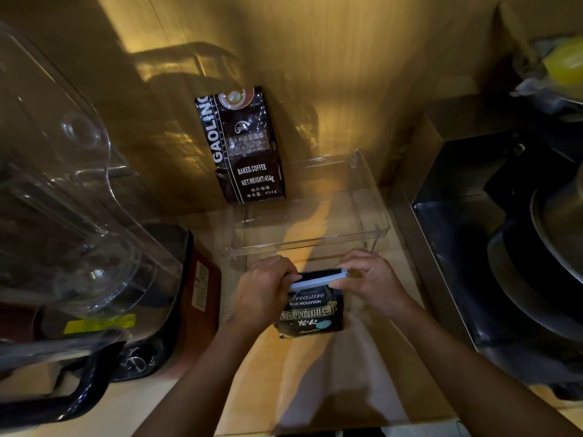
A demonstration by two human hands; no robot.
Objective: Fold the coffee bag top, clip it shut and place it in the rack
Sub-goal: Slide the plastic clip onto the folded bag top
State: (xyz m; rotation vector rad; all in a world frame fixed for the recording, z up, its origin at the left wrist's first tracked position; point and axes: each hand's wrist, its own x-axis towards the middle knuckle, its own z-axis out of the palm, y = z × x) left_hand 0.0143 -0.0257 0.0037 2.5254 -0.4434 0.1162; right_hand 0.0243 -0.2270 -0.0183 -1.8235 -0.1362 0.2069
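Note:
A small black coffee bag labelled "Treasure Blue Mountain" stands on the wooden counter just in front of the clear plastic rack. A pale blue clip lies across the bag's folded top. My left hand grips the bag's top left corner and the clip's left end. My right hand pinches the clip's right end. A taller black "Gaoling" coffee bag stands against the back wall at the rack's rear left.
A large blender with a clear jug and dark base fills the left side. A steel sink with dark pans lies to the right. The wooden wall rises behind the rack.

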